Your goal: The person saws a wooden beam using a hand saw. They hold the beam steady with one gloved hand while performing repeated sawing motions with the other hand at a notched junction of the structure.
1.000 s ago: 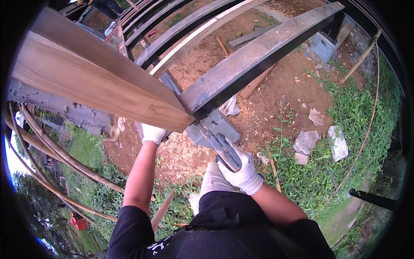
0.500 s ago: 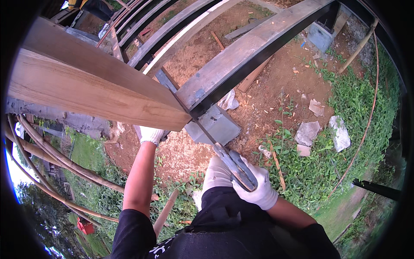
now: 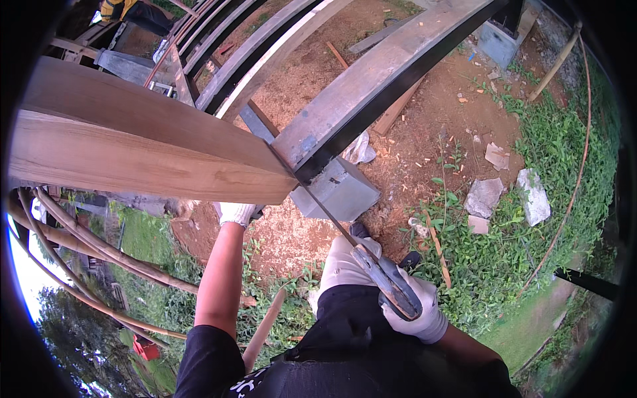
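My right hand (image 3: 421, 308), in a white glove, is wrapped round the worn handle of a hand saw (image 3: 388, 278). Its thin blade slants up and left into the joint between a thick light-brown wooden beam (image 3: 159, 162) and a dark-sided beam (image 3: 378, 79). At the underside of the brown beam is my left hand (image 3: 236, 211), also gloved. The beam hides most of its fingers, so I cannot see its grip. Below the joint stands a grey concrete block (image 3: 338, 192).
Several parallel beams (image 3: 265, 50) run across the upper left. A person (image 3: 136, 13) is at the far upper left. Bamboo poles (image 3: 99, 245) curve along the left. Broken concrete pieces (image 3: 484, 198) and leafy plants (image 3: 564, 179) lie on the right, sawdust (image 3: 285, 229) beneath the beam.
My right hand has drawn the saw down and to the right, so more of the blade shows below the joint. The left hand stays at the beam; the view has shifted slightly.
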The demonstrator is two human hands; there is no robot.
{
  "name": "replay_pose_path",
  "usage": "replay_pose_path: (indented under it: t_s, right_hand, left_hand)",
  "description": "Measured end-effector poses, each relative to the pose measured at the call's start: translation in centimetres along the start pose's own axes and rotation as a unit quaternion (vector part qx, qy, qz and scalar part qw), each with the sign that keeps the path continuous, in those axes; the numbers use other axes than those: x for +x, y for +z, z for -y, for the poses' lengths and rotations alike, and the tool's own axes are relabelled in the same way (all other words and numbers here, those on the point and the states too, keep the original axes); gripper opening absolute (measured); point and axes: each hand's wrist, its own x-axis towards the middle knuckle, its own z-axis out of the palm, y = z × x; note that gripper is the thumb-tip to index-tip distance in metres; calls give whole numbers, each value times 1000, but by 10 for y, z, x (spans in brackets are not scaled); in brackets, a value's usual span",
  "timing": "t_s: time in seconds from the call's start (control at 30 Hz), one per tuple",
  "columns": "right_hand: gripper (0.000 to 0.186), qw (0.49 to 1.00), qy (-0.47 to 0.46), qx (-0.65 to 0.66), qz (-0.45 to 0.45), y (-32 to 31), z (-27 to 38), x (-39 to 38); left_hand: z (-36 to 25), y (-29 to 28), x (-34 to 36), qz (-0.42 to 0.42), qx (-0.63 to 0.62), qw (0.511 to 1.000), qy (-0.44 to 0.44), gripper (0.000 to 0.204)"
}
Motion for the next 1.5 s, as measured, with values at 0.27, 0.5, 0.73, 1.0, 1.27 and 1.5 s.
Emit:
replay_pose_path:
  t_s: [0.27,0.5,0.73,1.0,1.27,1.5]
  right_hand:
    - [63,995,71,72,25,63,-41,81]
    - [68,998,1,54,18,23,-6,23]
    - [65,994,28,104,-30,46,-21,53]
    - [61,996,64,63,16,50,-35,77]
    - [69,998,29,28,38,-5,6,-21]
    - [67,997,52,58,-15,62,-30,96]
  left_hand:
    - [53,55,32,-137,492,859,29,67]
    - [6,17,7,-57,784,594,171,69]
    - [43,77,24,-125,278,949,78,60]
    - [93,145,35,-174,657,719,145,59]
    - [74,145,2,-133,566,802,137,53]
    - [96,184,17,-175,764,577,228,52]
